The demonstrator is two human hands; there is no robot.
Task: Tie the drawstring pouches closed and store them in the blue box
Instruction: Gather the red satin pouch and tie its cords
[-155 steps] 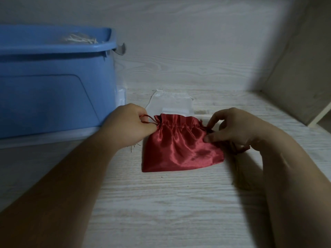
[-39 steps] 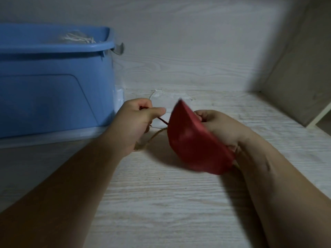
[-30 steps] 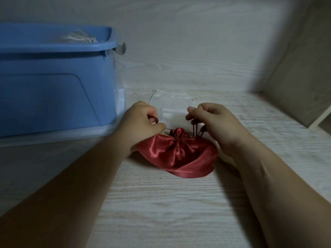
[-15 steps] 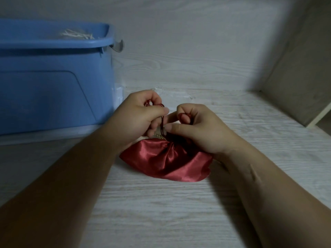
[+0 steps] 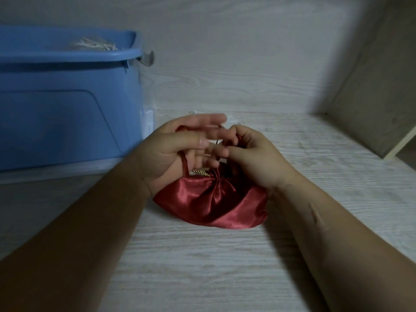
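Far left sits the blue box (image 5: pixel 67 109), open on top, with some pale strings (image 5: pixel 94 44) poking up over its rim. Just right of it, the left hand (image 5: pixel 177 149) hovers over the pouch's mouth with its fingers stretched out and apart, smeared by motion. The red drawstring (image 5: pixel 184 164) runs from under its thumb down to the pouch, but I can't tell if the thumb is actually pinching it.

The red pouch (image 5: pixel 213 203) lies on the wooden surface (image 5: pixel 202 266) in the near middle, well outside the box. Its neck is gathered into a pucker, and a bit of gold cord (image 5: pixel 201 172) peeks out there. The right hand (image 5: pixel 254 158) is just right of that, fingers curled tight together around the cord ends above the pucker.

What could go wrong, as I read it: satin is slippery (that cord probably is too). If the left hand lets the tension go mid-knot, the neck could slide back open. The knot could also cinch up away from the neck and leave a gap. A sideways yank might just drag the light pouch across the surface.

Hard to make out: the knot itself, since both hands cover it. A scrap of white fabric (image 5: pixel 195 112) shows past the fingers on the far side, and I can't say what it is. The box's inside is mostly hidden, and a board (image 5: pixel 371 97) far right is cut off by the frame.
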